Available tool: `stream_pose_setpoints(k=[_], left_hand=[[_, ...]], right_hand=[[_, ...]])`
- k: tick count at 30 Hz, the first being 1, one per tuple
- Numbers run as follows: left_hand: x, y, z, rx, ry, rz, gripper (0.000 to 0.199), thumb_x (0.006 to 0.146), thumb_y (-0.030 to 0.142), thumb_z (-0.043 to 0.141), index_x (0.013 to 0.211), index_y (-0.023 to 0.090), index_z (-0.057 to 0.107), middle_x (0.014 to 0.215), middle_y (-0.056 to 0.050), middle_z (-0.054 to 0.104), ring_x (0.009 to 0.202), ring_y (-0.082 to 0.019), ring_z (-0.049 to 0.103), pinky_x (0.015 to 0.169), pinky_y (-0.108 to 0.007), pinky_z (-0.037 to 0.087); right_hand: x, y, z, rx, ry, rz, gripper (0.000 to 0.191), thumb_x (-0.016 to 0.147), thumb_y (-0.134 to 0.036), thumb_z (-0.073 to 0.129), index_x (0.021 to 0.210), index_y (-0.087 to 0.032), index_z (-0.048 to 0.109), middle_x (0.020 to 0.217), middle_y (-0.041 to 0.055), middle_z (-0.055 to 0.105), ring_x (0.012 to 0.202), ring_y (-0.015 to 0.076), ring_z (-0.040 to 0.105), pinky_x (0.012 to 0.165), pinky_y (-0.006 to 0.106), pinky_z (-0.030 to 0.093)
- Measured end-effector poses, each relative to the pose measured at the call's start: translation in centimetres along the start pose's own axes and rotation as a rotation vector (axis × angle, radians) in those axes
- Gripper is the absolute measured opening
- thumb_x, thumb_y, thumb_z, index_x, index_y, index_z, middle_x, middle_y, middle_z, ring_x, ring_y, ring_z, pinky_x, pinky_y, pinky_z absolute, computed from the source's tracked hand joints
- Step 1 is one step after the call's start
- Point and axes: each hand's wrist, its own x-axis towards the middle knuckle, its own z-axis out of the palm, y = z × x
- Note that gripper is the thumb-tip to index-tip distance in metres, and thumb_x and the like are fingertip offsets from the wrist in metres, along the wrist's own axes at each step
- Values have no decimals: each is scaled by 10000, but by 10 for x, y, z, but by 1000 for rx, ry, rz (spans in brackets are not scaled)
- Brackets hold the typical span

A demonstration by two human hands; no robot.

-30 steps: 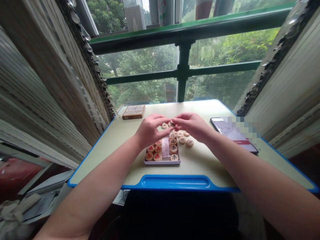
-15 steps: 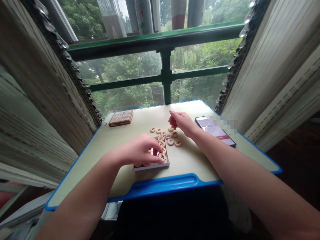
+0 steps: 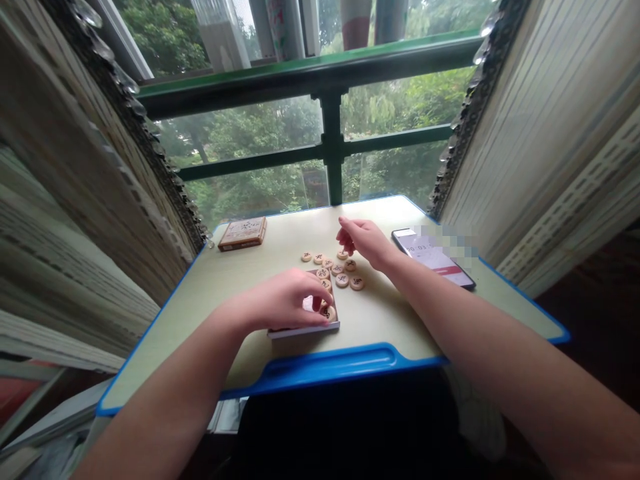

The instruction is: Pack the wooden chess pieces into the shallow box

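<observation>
My left hand [image 3: 280, 298] is over a shallow open box [image 3: 305, 331] near the table's front edge. Its thumb and index finger close around a round wooden Chinese chess piece [image 3: 328, 314] low in the box's near right corner. More pieces [image 3: 323, 274] line the right side of the box; my hand covers most of the rest. Beyond the box, my right hand [image 3: 364, 241] hovers with its fingers curled in, and whether anything is inside them is hidden. Just below its fingertips lies a loose piece [image 3: 343, 255], among several others [image 3: 342, 280] scattered on the table.
A flat brown box lid [image 3: 243, 233] lies at the far left of the blue-edged table [image 3: 200, 293]. A phone [image 3: 434, 259] with a lit screen rests to the right, beside my right forearm. Curtains flank the table, and a green-framed window stands behind it.
The piece at my left fingertips has gone down into the box's near right corner. My right hand stays nearly still, and the view has shifted slightly.
</observation>
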Motion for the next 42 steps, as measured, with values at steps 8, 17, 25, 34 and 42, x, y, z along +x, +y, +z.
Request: stream_pose_setpoints(k=[8,17,25,34,42], left_hand=[[-2,2,-3,-3,-12,-62,189,745,241,624,893,141,687,802,-25,656,671,-89,553,612,-173,408],[-2,-1,-4,52,-48,-53,109,744,195,603,796,157,691,753,-12,626,671,-91,545,629,-182,402],[0,0,0,30,-3,13,139,770,259,602,760,148,685,706,-14,627,630,-81,533,611,-176,398],[-4,-4,-5,66,-43,-57,124,772,232,595,786,149,687,721,-22,644,652,-102,548,634,-199,409],[-2,-9,-2,50,-53,-28,119,790,199,579,774,150,687,739,-29,647,670,-103,553,651,-202,410]], right_hand=[[2,4,-2,-8,1,-14,448,898,-426,459,580,-129,567,523,-2,530,403,62,468,403,192,379],[-3,-1,0,-7,-13,4,450,891,-427,478,567,-127,563,507,-7,523,395,55,456,387,186,351],[-3,-4,2,1,-35,20,464,908,-431,429,577,-132,558,519,-8,512,407,56,444,392,189,328],[-13,-6,2,-572,-103,-176,339,786,-399,546,641,-123,679,449,-30,468,452,80,399,478,228,288],[-13,-6,2,-660,-92,-214,366,803,-393,484,667,-122,689,538,17,576,487,94,442,502,236,296]])
